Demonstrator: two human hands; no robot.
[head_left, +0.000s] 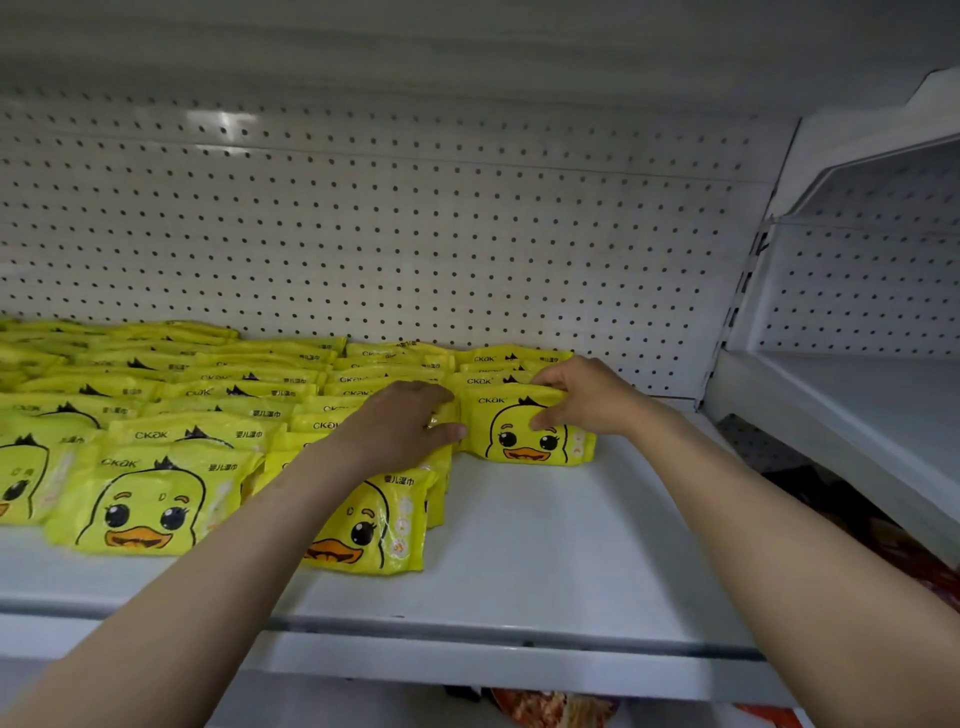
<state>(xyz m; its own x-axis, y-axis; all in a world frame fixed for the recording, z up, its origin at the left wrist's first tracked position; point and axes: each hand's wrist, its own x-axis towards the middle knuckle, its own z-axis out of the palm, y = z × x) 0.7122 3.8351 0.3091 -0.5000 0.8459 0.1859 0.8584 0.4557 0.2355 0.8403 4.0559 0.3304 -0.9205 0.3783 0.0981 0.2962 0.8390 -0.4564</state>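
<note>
Several rows of yellow wet-wipe packs with a cartoon duck face stand on a white shelf (545, 545). The front pack of the rightmost row (524, 436) stands upright. My right hand (582, 395) grips its top edge, thumb on the front face and fingers behind. My left hand (400, 423) lies with straight fingers against the pack's left side and over the row beside it (374, 519). More packs fill the shelf to the left (150, 499).
A white pegboard back wall (395, 234) rises behind the packs. Bare shelf lies in front of and right of the held pack. A second white shelf unit (852, 395) stands at the right. Red-orange packaging (550, 706) shows below the shelf edge.
</note>
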